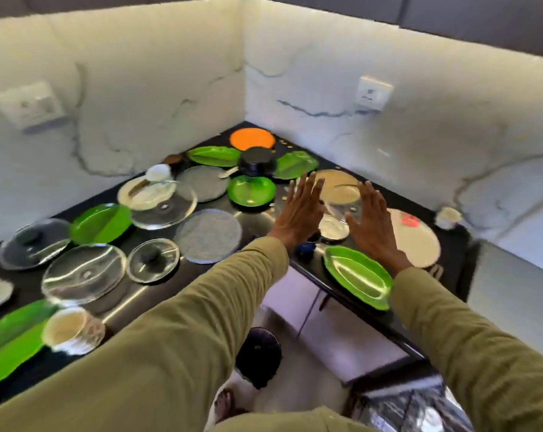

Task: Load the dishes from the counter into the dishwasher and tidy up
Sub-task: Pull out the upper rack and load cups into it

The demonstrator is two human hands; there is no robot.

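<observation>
Head view: both hands reach over the black counter (157, 285) toward its back right corner, fingers straight and spread, palms facing each other, holding nothing. The left hand (298, 210) and right hand (373, 219) flank a small white bowl (332, 227) and a clear glass lid (341, 204). Green plates (357, 275), glass lids (83, 272) and an orange plate (252, 138) crowd the counter.

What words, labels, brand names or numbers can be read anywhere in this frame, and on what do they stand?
None can be read.
White plate beside the right hand: a red mark, too blurred to tell whether it is lettering.
Wall sockets: no legible marking.
The green plates, glass lids and cup show no print.
</observation>
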